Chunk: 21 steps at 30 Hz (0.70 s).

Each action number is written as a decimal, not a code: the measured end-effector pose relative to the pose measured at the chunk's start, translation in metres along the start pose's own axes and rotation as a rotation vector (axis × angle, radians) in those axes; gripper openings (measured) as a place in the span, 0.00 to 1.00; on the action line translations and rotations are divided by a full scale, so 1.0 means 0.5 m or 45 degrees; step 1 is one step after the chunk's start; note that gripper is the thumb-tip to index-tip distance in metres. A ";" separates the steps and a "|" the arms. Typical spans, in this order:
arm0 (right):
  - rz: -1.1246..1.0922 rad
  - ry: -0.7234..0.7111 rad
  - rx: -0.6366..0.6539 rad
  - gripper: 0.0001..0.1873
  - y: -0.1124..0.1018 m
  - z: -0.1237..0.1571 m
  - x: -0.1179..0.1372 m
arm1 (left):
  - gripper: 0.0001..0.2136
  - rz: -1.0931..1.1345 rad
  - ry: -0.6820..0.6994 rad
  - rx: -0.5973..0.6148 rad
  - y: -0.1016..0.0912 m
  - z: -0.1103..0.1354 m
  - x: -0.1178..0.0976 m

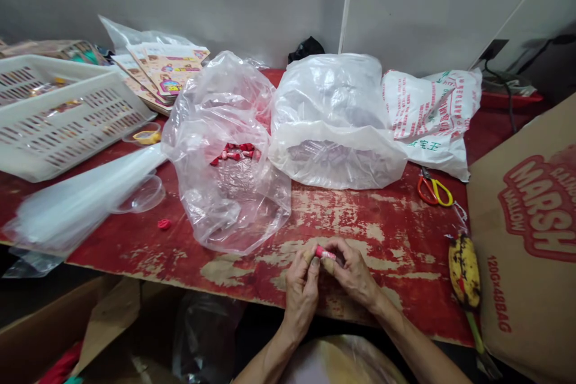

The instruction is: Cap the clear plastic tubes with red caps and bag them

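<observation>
My left hand [301, 282] and my right hand [353, 273] meet over the near edge of the worn red table [382, 234]. Both pinch a small red piece [324, 253] between their fingertips. Straight ahead lies a clear plastic bag [225, 150] with several small red pieces [236, 153] inside. To its right sits a bigger clear bag [335, 126] filled with clear tube-like parts.
A white slotted basket [54, 114] stands at the left, printed cards [168, 69] behind it. A stack of clear sleeves [81, 198], a loose red piece [164, 224], scissors [434, 189], a banana [464, 273] and a cardboard box [526, 234] lie around.
</observation>
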State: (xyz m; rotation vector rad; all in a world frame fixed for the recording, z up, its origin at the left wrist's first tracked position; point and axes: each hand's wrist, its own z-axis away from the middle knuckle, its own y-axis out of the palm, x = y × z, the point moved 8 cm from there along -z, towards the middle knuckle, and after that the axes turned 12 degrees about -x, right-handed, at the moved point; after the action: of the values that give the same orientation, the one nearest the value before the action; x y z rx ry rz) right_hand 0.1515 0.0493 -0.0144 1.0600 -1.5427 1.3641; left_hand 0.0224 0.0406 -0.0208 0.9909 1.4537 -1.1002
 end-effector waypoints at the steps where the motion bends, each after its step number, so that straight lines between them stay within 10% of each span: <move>1: -0.060 0.053 -0.010 0.08 0.002 0.001 -0.003 | 0.13 -0.019 0.028 0.009 0.001 0.000 -0.005; 12: -0.220 0.174 0.092 0.09 0.001 -0.013 0.001 | 0.12 0.111 -0.240 0.165 -0.001 -0.043 0.039; 21: 0.141 -0.126 0.011 0.09 0.008 -0.036 0.005 | 0.12 -0.083 0.059 0.168 -0.005 -0.062 -0.012</move>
State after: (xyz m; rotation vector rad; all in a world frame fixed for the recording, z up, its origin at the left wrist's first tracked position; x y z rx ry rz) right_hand 0.1474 0.0670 -0.0116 1.0748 -1.6916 1.4121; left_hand 0.0134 0.0697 -0.0123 1.0734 1.4742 -1.2413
